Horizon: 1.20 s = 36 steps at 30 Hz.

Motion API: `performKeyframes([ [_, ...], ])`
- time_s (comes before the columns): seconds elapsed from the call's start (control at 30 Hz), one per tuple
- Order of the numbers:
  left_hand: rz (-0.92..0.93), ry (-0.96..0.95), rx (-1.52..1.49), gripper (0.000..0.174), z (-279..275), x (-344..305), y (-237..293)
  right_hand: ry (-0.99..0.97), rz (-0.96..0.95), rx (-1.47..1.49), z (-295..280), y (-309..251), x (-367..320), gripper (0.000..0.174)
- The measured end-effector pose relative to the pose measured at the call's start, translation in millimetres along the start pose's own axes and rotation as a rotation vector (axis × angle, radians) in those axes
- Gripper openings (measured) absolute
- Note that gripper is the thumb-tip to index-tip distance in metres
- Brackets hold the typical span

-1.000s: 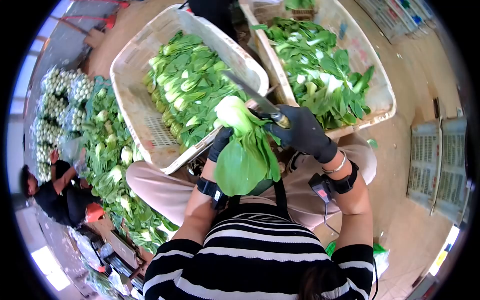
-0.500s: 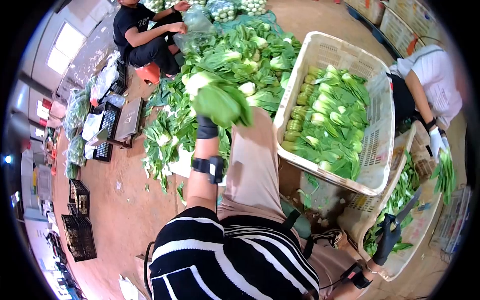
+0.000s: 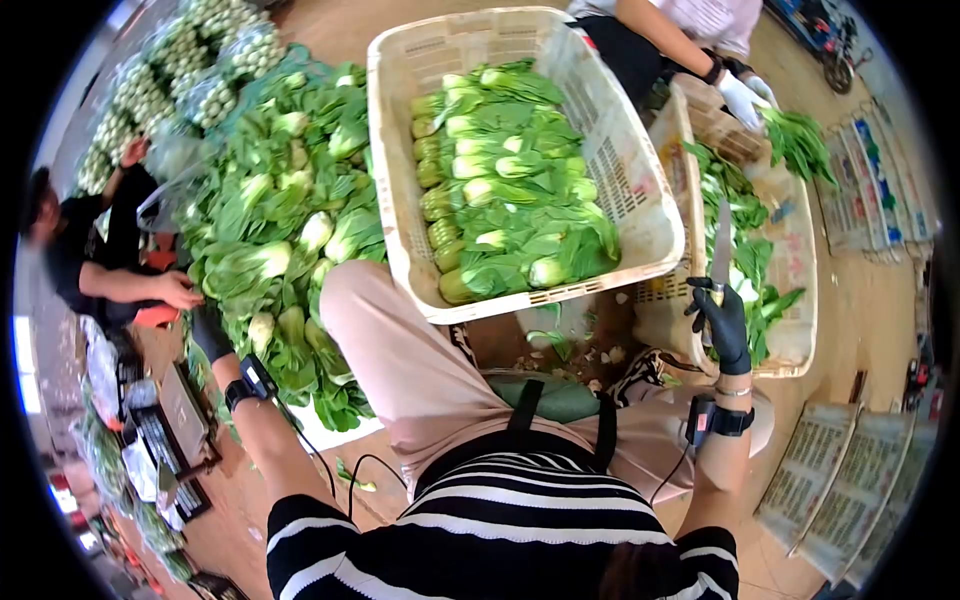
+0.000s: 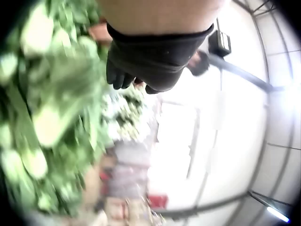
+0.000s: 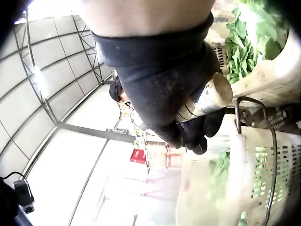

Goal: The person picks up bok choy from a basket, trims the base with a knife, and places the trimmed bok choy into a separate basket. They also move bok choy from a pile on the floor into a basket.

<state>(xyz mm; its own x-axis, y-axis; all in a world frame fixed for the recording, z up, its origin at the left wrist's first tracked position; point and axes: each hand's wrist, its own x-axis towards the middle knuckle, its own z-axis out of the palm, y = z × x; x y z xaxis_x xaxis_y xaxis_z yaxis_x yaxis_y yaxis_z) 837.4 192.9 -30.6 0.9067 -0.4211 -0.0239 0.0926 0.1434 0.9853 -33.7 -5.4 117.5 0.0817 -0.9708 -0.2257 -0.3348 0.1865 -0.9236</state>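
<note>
My right hand (image 3: pixel 722 322), in a black glove, grips a knife (image 3: pixel 721 245) by its pale handle (image 5: pixel 214 96). The blade points up and away, over the right-hand crate's near wall. My left hand (image 3: pixel 210 332), also gloved in black, is at the near left edge of a heap of bok choy (image 3: pixel 285 215). In the left wrist view its fingers (image 4: pixel 117 81) hang loosely with nothing visible in them. Trimmed bok choy (image 3: pixel 510 165) lie in rows in the big white crate (image 3: pixel 400 200) ahead of my knees.
A second crate (image 3: pixel 803 330) with loose leaves (image 3: pixel 755 262) stands on the right. Another person's white-gloved hands (image 3: pixel 745 100) hold a bunch of greens (image 3: pixel 800 145) above it. At left sits a person in black (image 3: pixel 85 250), a hand near my left. Bagged vegetables (image 3: pixel 180 60) lie behind.
The bok choy that my left hand held by the knife was carried left to the heap and let go. My right hand has kept the knife and stands beside the right-hand crate.
</note>
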Motion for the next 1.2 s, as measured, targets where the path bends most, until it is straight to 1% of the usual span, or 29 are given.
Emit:
performKeyframes([
  [0.03,0.184,-0.242,0.135,0.037,43.6,-1.0,19.2,-0.002,0.013,-0.002,1.4,-5.9,0.5,0.024],
  [0.07,0.143,-0.279,-0.028,0.036,136.8,-55.1,65.6,0.008,0.027,0.006,4.9,-16.1,-0.2,0.024],
  [0.1,0.220,-0.407,0.072,0.036,205.4,-92.6,88.3,0.011,0.021,0.021,5.5,-19.1,2.2,0.022],
  [0.13,0.251,-0.606,0.199,0.035,276.3,-146.1,114.3,0.038,-0.005,0.043,7.7,-16.3,6.2,0.021],
  [0.17,0.199,-0.884,0.254,0.036,333.6,-175.7,117.3,0.065,-0.036,0.064,10.2,-13.7,9.1,0.019],
  [0.23,0.004,-1.355,0.199,0.036,428.8,-217.2,71.2,0.057,0.035,0.063,15.4,-19.5,11.9,0.016],
  [0.27,0.090,-1.525,0.365,0.035,470.5,-241.2,45.1,0.053,0.033,0.025,16.6,-14.7,14.8,0.014],
  [0.3,0.406,-1.545,0.646,0.036,506.8,-257.4,17.5,0.053,-0.144,-0.107,12.1,6.5,19.0,0.012],
  [0.33,0.501,-1.456,0.796,0.036,537.9,-266.5,-27.4,0.039,-0.063,-0.069,13.5,-7.4,11.9,0.011],
  [0.37,0.809,-1.279,0.868,0.037,559.4,-266.8,-87.4,0.027,0.016,-0.029,16.9,-22.0,5.5,0.011],
  [0.4,0.894,-1.167,0.961,0.035,576.0,-268.9,-131.0,0.052,0.001,-0.094,13.4,-18.5,4.1,0.011],
  [0.43,0.906,-1.149,1.102,0.034,587.6,-269.8,-166.9,0.076,-0.012,-0.162,8.2,-14.4,2.2,0.011],
  [0.47,0.854,-1.102,1.313,0.035,589.9,-288.4,-161.9,0.100,0.008,-0.129,2.9,-11.6,0.4,0.012],
  [0.5,0.760,-1.072,1.387,0.036,594.0,-292.3,-181.0,0.115,0.002,-0.181,-7.1,3.8,0.0,0.014],
  [0.53,0.639,-1.055,1.455,0.035,594.3,-297.8,-189.5,0.132,0.054,-0.105,-11.2,1.0,-1.0,0.014],
  [0.57,0.810,-0.928,1.533,0.027,591.3,-298.5,-208.4,0.147,0.110,-0.026,-15.6,-5.8,-3.2,0.014],
  [0.63,0.820,-0.978,1.545,0.021,599.9,-293.6,-201.5,0.156,0.115,0.002,-25.8,-8.1,-2.5,0.015],
  [0.67,0.892,-1.027,1.538,0.017,603.2,-291.6,-184.9,0.151,0.112,0.021,-28.5,-10.5,-3.5,0.016],
  [0.7,0.908,-1.065,1.504,0.019,604.8,-284.0,-178.7,0.134,0.150,0.047,-29.5,-20.6,-3.7,0.015],
  [0.77,0.653,-1.250,1.443,0.025,614.3,-267.2,-158.2,0.125,0.094,-0.011,-29.8,-10.8,-2.7,0.016],
  [0.8,0.295,-1.153,1.150,0.026,610.8,-259.0,-145.8,0.134,0.092,-0.006,-28.8,-11.3,-2.3,0.016],
  [0.83,-0.458,-1.229,0.563,0.025,605.3,-259.8,-137.5,0.136,0.055,0.005,-24.1,-13.9,-1.4,0.019],
  [0.9,-0.975,-1.365,-0.203,0.027,590.5,-311.3,-73.1,0.155,0.029,0.024,-9.2,-17.7,-1.7,0.021],
  [0.97,-0.943,-1.478,-0.453,0.040,573.6,-358.2,-50.6,0.169,-0.110,0.061,4.9,-22.8,0.7,0.032],
  [1.0,-1.017,-1.555,-0.631,0.044,566.0,-390.3,-31.2,0.134,-0.061,0.105,7.2,-33.7,-1.6,0.037],
  [1.03,-1.064,-1.533,-0.665,0.045,556.5,-414.9,-28.1,0.103,-0.011,0.152,9.4,-44.0,-5.2,0.042],
  [1.1,-0.999,-1.483,-0.721,0.046,540.6,-474.6,-8.3,0.087,-0.024,0.112,16.7,-46.0,-4.4,0.048],
  [1.17,-0.958,-1.410,-0.713,0.044,527.3,-514.5,-16.4,0.165,-0.246,0.079,19.4,-40.7,-2.2,0.050],
  [1.2,-0.960,-1.359,-0.749,0.040,524.0,-530.5,-5.3,0.286,-0.388,-0.046,18.7,-21.2,5.8,0.053],
])
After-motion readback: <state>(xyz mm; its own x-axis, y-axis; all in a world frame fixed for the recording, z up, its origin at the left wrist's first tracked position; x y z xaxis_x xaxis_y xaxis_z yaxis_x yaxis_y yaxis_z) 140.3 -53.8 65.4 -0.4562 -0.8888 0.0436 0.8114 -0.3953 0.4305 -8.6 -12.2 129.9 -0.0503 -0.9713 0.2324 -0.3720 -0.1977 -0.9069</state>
